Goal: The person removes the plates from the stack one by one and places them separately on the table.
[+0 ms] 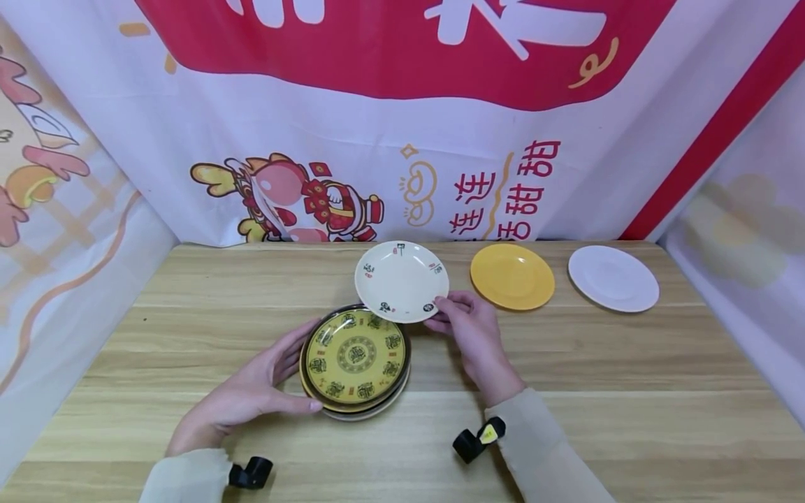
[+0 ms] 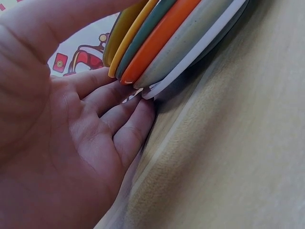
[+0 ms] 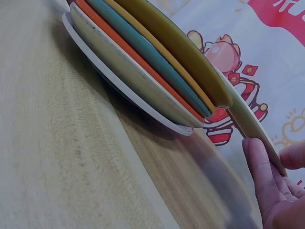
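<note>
On the wooden table stands a stack of plates, topped by a yellow-green plate (image 1: 356, 355) with a dark rim and black patterns. Side-on in the left wrist view, an orange plate (image 2: 159, 40) and several others show beneath it. My left hand (image 1: 260, 388) rests against the stack's left side, fingers extended, thumb near the front rim. Between thumb and fingers, my right hand (image 1: 468, 328) pinches the right front rim of a cream plate (image 1: 402, 279) with small dark and red marks. Seen from the right wrist, this plate (image 3: 252, 124) is tilted, its edge close to the stack's top plate.
Toward the back right of the table (image 1: 597, 398) lie a yellow plate (image 1: 512, 276) and a white plate (image 1: 613, 278), side by side. A printed cloth (image 1: 352, 133) hangs along the back edge, with more cloth at both sides.
</note>
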Demonstrator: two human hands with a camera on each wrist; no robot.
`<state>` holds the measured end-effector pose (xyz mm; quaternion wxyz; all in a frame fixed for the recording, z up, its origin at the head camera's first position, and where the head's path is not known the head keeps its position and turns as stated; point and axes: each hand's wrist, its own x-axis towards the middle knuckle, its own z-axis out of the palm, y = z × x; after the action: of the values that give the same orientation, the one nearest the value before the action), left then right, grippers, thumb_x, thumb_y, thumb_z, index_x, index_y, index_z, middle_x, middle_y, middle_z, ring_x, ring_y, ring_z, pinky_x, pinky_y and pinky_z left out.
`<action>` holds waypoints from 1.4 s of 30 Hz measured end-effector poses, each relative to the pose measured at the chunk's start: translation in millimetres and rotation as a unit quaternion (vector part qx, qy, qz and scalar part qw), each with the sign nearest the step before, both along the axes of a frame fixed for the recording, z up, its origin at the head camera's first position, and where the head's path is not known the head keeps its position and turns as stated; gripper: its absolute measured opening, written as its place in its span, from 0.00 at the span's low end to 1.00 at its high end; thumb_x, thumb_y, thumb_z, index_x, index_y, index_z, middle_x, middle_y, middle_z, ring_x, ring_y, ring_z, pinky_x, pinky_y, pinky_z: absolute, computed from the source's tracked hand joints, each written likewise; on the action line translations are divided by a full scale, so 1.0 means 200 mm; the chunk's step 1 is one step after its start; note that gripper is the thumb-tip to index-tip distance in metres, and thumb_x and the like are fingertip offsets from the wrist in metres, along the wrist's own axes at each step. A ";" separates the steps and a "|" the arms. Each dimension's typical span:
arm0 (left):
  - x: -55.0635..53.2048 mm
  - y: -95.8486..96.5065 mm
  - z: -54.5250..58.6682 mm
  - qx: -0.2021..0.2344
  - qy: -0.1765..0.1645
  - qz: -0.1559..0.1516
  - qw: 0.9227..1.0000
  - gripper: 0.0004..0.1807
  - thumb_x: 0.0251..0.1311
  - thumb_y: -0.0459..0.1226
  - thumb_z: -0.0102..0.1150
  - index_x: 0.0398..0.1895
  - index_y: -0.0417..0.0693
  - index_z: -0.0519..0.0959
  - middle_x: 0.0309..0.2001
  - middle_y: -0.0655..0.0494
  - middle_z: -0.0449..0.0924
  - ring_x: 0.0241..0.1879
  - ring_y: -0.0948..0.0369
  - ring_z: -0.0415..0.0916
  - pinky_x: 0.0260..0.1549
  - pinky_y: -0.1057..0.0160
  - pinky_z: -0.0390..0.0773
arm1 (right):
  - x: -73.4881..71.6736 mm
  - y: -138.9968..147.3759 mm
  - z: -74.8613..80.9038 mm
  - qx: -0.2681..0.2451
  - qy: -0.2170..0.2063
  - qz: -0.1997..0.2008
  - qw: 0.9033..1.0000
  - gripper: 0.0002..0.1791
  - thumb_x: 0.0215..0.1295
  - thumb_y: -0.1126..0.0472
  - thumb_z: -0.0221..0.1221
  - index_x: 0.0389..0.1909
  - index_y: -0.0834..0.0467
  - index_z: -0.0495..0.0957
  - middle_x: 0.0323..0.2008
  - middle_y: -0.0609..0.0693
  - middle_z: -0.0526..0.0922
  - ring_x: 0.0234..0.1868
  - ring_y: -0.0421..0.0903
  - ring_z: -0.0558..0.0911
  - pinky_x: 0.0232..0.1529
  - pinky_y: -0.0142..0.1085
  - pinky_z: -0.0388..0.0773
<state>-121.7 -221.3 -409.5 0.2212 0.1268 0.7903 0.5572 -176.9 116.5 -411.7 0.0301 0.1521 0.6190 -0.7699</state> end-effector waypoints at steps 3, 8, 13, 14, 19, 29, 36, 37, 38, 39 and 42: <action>0.00 0.00 0.00 -0.003 0.005 -0.001 1.000 0.66 0.52 0.38 0.84 0.89 0.60 0.49 0.89 0.46 0.47 0.87 0.39 0.47 0.84 0.44 0.54 | -0.01 0.00 -0.01 -0.003 -0.004 -0.007 1.000 0.16 0.75 0.69 0.62 0.59 0.70 0.74 0.44 0.58 0.87 0.33 0.43 0.90 0.44 0.35 0.93; 0.00 0.00 -0.01 -0.002 0.019 -0.011 1.000 0.65 0.53 0.39 0.83 0.89 0.59 0.49 0.89 0.46 0.48 0.86 0.39 0.48 0.82 0.54 0.58 | -0.03 0.00 -0.02 -0.002 -0.012 -0.017 1.000 0.18 0.75 0.69 0.62 0.61 0.70 0.73 0.45 0.60 0.85 0.35 0.43 0.90 0.45 0.35 0.93; -0.01 0.00 -0.01 0.000 0.022 -0.013 1.000 0.65 0.53 0.39 0.83 0.89 0.58 0.49 0.88 0.46 0.48 0.86 0.38 0.48 0.82 0.35 0.50 | -0.05 0.00 -0.04 0.002 -0.013 -0.027 1.000 0.20 0.75 0.69 0.61 0.62 0.72 0.72 0.48 0.64 0.85 0.34 0.43 0.90 0.44 0.34 0.93; -0.01 0.00 -0.01 0.000 0.022 -0.013 1.000 0.65 0.53 0.39 0.83 0.89 0.58 0.49 0.88 0.46 0.48 0.86 0.39 0.48 0.82 0.35 0.50 | -0.06 0.00 -0.04 0.004 -0.014 -0.028 0.999 0.20 0.75 0.69 0.61 0.63 0.72 0.72 0.49 0.65 0.85 0.33 0.43 0.90 0.44 0.34 0.93; -0.01 0.00 -0.01 0.011 0.015 -0.014 1.000 0.65 0.53 0.37 0.83 0.89 0.58 0.49 0.89 0.46 0.47 0.86 0.39 0.46 0.82 0.35 0.48 | -0.07 0.00 -0.05 0.012 -0.021 -0.027 0.999 0.22 0.75 0.69 0.61 0.64 0.73 0.72 0.52 0.67 0.83 0.33 0.43 0.90 0.44 0.34 0.93; 0.00 0.00 -0.01 0.005 0.004 -0.004 1.000 0.65 0.53 0.38 0.83 0.89 0.60 0.49 0.89 0.46 0.47 0.86 0.38 0.46 0.82 0.35 0.48 | -0.12 -0.01 -0.05 0.050 -0.046 -0.018 0.998 0.21 0.76 0.67 0.61 0.64 0.72 0.73 0.53 0.67 0.83 0.34 0.43 0.91 0.46 0.34 0.93; 0.00 0.00 -0.01 0.002 0.001 0.000 1.000 0.65 0.53 0.38 0.83 0.89 0.60 0.49 0.89 0.46 0.47 0.87 0.38 0.46 0.82 0.36 0.49 | -0.13 -0.01 -0.04 0.072 -0.058 -0.010 0.996 0.22 0.78 0.65 0.62 0.66 0.71 0.73 0.53 0.68 0.85 0.35 0.43 0.92 0.46 0.34 0.93; 0.00 0.00 0.00 0.002 0.001 0.000 1.000 0.65 0.53 0.38 0.83 0.89 0.60 0.49 0.89 0.46 0.46 0.87 0.38 0.46 0.82 0.36 0.48 | -0.14 -0.01 -0.04 0.073 -0.058 -0.010 0.996 0.21 0.78 0.65 0.62 0.65 0.71 0.73 0.53 0.68 0.86 0.34 0.43 0.92 0.45 0.34 0.93; 0.00 0.00 0.00 0.002 0.001 0.000 1.000 0.65 0.53 0.38 0.83 0.89 0.60 0.49 0.89 0.46 0.46 0.87 0.38 0.46 0.82 0.36 0.48 | -0.14 -0.01 -0.04 0.074 -0.056 -0.011 0.996 0.21 0.78 0.65 0.62 0.65 0.71 0.74 0.52 0.69 0.87 0.33 0.43 0.92 0.45 0.35 0.93; 0.00 0.00 0.00 0.003 0.000 0.000 1.000 0.65 0.53 0.38 0.83 0.89 0.60 0.49 0.89 0.46 0.46 0.87 0.38 0.46 0.82 0.36 0.48 | -0.14 -0.01 -0.04 0.074 -0.055 -0.011 0.996 0.20 0.78 0.65 0.62 0.64 0.71 0.74 0.51 0.69 0.87 0.32 0.43 0.92 0.44 0.35 0.93; 0.01 0.00 0.00 0.003 -0.003 0.002 1.000 0.65 0.53 0.38 0.83 0.89 0.60 0.49 0.89 0.46 0.46 0.87 0.38 0.46 0.83 0.36 0.48 | -0.14 -0.01 -0.05 0.077 -0.051 -0.013 0.996 0.19 0.78 0.66 0.62 0.62 0.72 0.75 0.50 0.71 0.88 0.30 0.42 0.92 0.43 0.35 0.93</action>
<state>-120.6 -220.5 -409.9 0.2223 0.1242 0.7884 0.5600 -204.7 113.6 -420.7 0.0399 0.2014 0.6717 -0.7118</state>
